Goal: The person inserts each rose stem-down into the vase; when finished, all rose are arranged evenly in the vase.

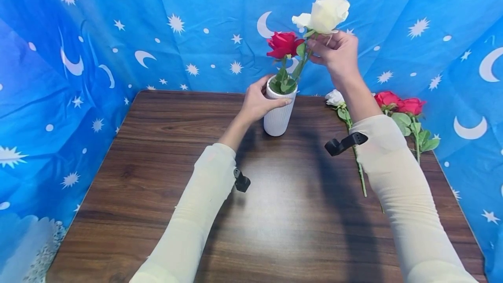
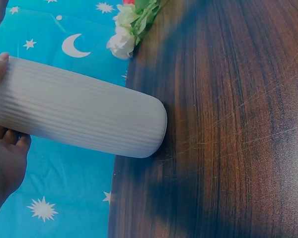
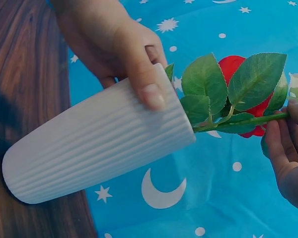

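A white ribbed vase (image 1: 278,115) stands upright near the table's back edge. My left hand (image 1: 259,101) grips it close to the rim, thumb across the front and fingers behind; the right wrist view shows the thumb (image 3: 148,89) pressed on the ribs. A red rose (image 1: 284,45) rises from the vase mouth with green leaves around it. My right hand (image 1: 341,53) pinches the stem (image 3: 268,119) of a white rose (image 1: 328,13) just under its bloom. This stem slants down into the vase, its lower end hidden inside.
On the right of the brown wooden table (image 1: 177,160) lie another white rose (image 1: 335,98) and red roses (image 1: 410,105), partly covered by my right forearm. A blue cloth (image 1: 220,8) with stars and moons hangs behind the back edge and along both sides.
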Motion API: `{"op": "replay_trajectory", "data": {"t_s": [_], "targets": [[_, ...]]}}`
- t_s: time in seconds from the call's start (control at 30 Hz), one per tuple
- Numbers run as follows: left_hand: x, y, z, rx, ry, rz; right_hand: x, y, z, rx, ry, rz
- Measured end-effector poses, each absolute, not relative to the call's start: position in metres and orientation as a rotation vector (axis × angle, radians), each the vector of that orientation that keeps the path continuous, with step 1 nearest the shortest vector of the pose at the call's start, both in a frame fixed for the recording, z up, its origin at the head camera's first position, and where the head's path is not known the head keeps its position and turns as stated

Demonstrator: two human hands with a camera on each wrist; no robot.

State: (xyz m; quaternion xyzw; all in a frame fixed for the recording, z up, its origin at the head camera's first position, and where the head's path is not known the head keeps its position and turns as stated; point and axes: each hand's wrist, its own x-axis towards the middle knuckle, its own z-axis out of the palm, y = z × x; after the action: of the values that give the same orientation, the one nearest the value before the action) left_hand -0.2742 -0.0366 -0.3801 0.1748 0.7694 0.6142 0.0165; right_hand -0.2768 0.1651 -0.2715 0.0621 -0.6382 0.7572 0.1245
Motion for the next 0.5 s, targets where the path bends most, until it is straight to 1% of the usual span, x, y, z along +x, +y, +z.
{"op": "replay_trajectory", "data": {"t_s": [0.5], "targets": [[-0.274,-0.037,-0.381,0.529,2.409,1.919,-0.274,0.161,-0.294,0.163,-1.957,2.16]]}}
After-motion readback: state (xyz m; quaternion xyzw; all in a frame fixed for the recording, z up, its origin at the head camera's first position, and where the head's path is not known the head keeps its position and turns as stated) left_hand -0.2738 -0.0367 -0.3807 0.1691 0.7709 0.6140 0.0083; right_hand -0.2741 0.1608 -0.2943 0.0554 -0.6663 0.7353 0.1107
